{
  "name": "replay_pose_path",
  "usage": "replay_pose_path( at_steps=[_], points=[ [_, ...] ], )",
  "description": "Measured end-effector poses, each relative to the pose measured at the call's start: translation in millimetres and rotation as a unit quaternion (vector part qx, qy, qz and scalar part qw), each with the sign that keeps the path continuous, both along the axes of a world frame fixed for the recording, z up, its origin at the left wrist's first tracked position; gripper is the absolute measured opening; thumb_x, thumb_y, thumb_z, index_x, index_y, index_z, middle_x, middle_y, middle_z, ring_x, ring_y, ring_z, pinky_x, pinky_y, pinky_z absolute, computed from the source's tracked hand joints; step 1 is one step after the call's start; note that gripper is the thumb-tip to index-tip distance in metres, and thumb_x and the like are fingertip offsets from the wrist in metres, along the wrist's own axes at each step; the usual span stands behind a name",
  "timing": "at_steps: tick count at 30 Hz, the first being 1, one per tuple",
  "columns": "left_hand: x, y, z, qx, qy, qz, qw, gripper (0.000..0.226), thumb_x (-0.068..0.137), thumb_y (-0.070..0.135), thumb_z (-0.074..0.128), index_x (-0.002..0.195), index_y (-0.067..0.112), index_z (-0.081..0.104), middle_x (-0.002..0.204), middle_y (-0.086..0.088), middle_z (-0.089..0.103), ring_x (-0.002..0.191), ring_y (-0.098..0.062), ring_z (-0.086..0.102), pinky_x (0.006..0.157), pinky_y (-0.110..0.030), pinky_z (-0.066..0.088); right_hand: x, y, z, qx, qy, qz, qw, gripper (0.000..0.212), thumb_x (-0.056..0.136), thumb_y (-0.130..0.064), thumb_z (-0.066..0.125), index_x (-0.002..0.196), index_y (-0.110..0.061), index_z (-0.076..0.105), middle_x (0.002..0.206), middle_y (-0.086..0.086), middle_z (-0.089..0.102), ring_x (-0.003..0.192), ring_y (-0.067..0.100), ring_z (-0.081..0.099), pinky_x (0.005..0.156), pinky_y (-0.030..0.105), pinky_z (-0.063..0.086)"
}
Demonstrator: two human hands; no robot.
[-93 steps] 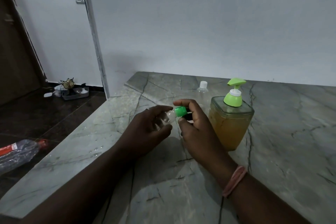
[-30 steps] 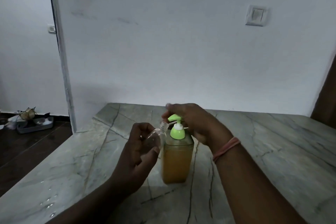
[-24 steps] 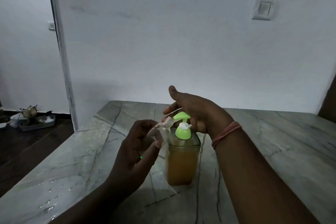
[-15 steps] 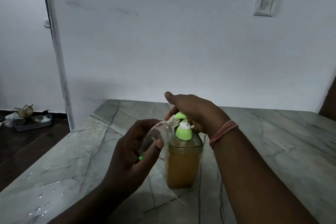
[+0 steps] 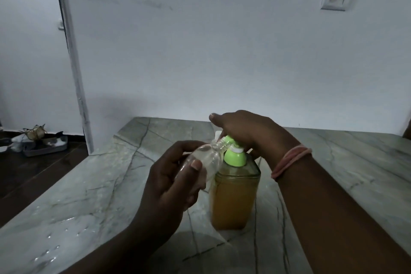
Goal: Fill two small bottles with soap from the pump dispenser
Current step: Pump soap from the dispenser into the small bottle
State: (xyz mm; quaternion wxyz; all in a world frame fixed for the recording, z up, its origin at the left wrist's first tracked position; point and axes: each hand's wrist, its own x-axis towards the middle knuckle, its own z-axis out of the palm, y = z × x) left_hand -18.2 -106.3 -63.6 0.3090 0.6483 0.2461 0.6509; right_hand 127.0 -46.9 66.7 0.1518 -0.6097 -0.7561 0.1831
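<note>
With my left hand (image 5: 169, 187) gripping the small bottle (image 5: 205, 158) tilted at the spout and my right hand (image 5: 246, 133) pressing the pump dispenser (image 5: 235, 191), soap may miss the narrow mouth.

left forearm (image 5: 124, 244): bare, no sleeve in view
left hand (image 5: 169, 184): bare, no glove; short, trimmed nail on the thumb
left wrist: nothing worn that shows
right forearm (image 5: 333, 213): bare, no sleeve in view
right hand (image 5: 246, 129): bare, no glove; one short nail shows at a fingertip
right wrist: pinkish-orange band (image 5: 289, 160), thin and looped round in several strands that lie side by side, snug and slanting across the wrist
rings: cannot tell, since the fingers (image 5: 191, 147) are too dark and blurred to make out
lighting: dim, so fine detail of both arms is lost
</note>
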Motion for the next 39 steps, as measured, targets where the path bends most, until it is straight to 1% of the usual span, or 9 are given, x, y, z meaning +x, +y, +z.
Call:
replay_pose_path(
  at_steps=[3, 7, 10, 14, 19, 22, 27, 33, 39],
  points=[
    [-1.9, 3.5, 0.4, -0.034, -0.054, -0.057, 0.996, 0.031, 0.092, 0.032, 0.06, 0.115, 0.014, 0.066, 0.063, -0.004, 0.061, 0.042, -0.011, 0.046, 0.041, -0.021, 0.037, 0.7, -4.6, 0.8, -0.023, 0.037, -0.024, 0.999, 0.062, 0.096, -0.064, 0.037, 0.127, -0.017, 0.064, 0.114, 0.011, 0.063, 0.104, 0.031, 0.062, 0.093, 0.038, 0.049],
    [-4.7, 8.5, -0.1, -0.08, -0.108, -0.074, 0.988, 0.037, 0.089, 0.036, 0.067, 0.113, 0.008, 0.062, 0.061, -0.005, 0.059, 0.041, -0.013, 0.047, 0.037, -0.023, 0.04, -5.1, -2.5, 1.6, 0.018, -0.003, 0.004, 1.0, 0.048, 0.108, -0.038, 0.024, 0.14, -0.013, 0.052, 0.143, 0.018, 0.049, 0.123, 0.033, 0.051, 0.09, 0.033, 0.038],
    [-5.0, 6.9, 2.2, -0.093, -0.116, -0.074, 0.986, 0.042, 0.093, 0.039, 0.06, 0.115, 0.004, 0.062, 0.062, -0.004, 0.059, 0.043, -0.012, 0.045, 0.038, -0.022, 0.038, -6.4, 0.3, 1.8, 0.0, -0.017, -0.001, 1.0, 0.054, 0.108, -0.042, 0.024, 0.142, -0.009, 0.051, 0.148, 0.018, 0.046, 0.131, 0.033, 0.047, 0.1, 0.035, 0.039],
    [-3.5, 2.1, 2.1, -0.11, -0.125, -0.098, 0.981, 0.043, 0.097, 0.036, 0.042, 0.117, 0.005, 0.064, 0.066, -0.009, 0.058, 0.046, -0.015, 0.042, 0.041, -0.022, 0.036, -3.9, -0.3, -2.3, 0.004, 0.007, -0.013, 1.0, 0.066, 0.102, -0.058, 0.027, 0.13, -0.009, 0.061, 0.129, 0.017, 0.06, 0.108, 0.032, 0.057, 0.088, 0.035, 0.043],
    [-3.4, 0.9, 2.0, -0.133, -0.119, -0.121, 0.977, 0.043, 0.094, 0.035, 0.044, 0.115, 0.01, 0.071, 0.07, -0.01, 0.056, 0.048, -0.014, 0.041, 0.042, -0.023, 0.035, -2.7, 0.4, 1.4, 0.007, 0.017, -0.027, 0.999, 0.073, 0.099, -0.065, 0.025, 0.129, -0.01, 0.062, 0.12, 0.014, 0.062, 0.095, 0.026, 0.056, 0.087, 0.036, 0.046],
    [-4.3, 4.3, -0.5, -0.13, -0.095, -0.113, 0.98, 0.044, 0.096, 0.041, 0.048, 0.114, 0.008, 0.07, 0.068, -0.01, 0.055, 0.047, -0.014, 0.039, 0.042, -0.022, 0.035, -6.6, 4.5, 0.7, 0.014, -0.015, -0.011, 1.0, 0.063, 0.105, -0.052, 0.024, 0.135, -0.008, 0.057, 0.137, 0.018, 0.055, 0.112, 0.033, 0.054, 0.091, 0.035, 0.04],
    [-4.8, 3.2, -0.5, -0.124, -0.091, -0.078, 0.985, 0.048, 0.092, 0.05, 0.054, 0.113, 0.009, 0.069, 0.062, -0.008, 0.054, 0.043, -0.012, 0.04, 0.04, -0.021, 0.036, -4.6, 8.2, -5.9, -0.01, -0.004, -0.005, 1.0, 0.069, 0.102, -0.06, 0.025, 0.139, -0.01, 0.055, 0.145, 0.016, 0.049, 0.129, 0.035, 0.048, 0.101, 0.038, 0.038],
    [-5.1, 0.7, 1.7, -0.118, -0.094, -0.074, 0.986, 0.041, 0.096, 0.043, 0.052, 0.113, 0.011, 0.07, 0.061, -0.01, 0.056, 0.041, -0.012, 0.04, 0.039, -0.02, 0.036, -0.4, 9.0, -4.3, -0.013, 0.027, -0.018, 0.999, 0.077, 0.094, -0.072, 0.025, 0.131, -0.016, 0.062, 0.112, 0.008, 0.057, 0.1, 0.028, 0.055, 0.095, 0.041, 0.046],
    [-7.5, 0.8, 0.4, -0.12, -0.096, -0.073, 0.985, 0.038, 0.098, 0.041, 0.052, 0.112, 0.012, 0.073, 0.058, -0.012, 0.052, 0.039, -0.013, 0.038, 0.04, -0.019, 0.035, -3.0, 14.0, -5.6, 0.006, -0.026, 0.032, 0.999, 0.055, 0.107, -0.044, 0.025, 0.139, -0.01, 0.056, 0.145, 0.018, 0.049, 0.127, 0.035, 0.05, 0.1, 0.037, 0.04]
  ],
)
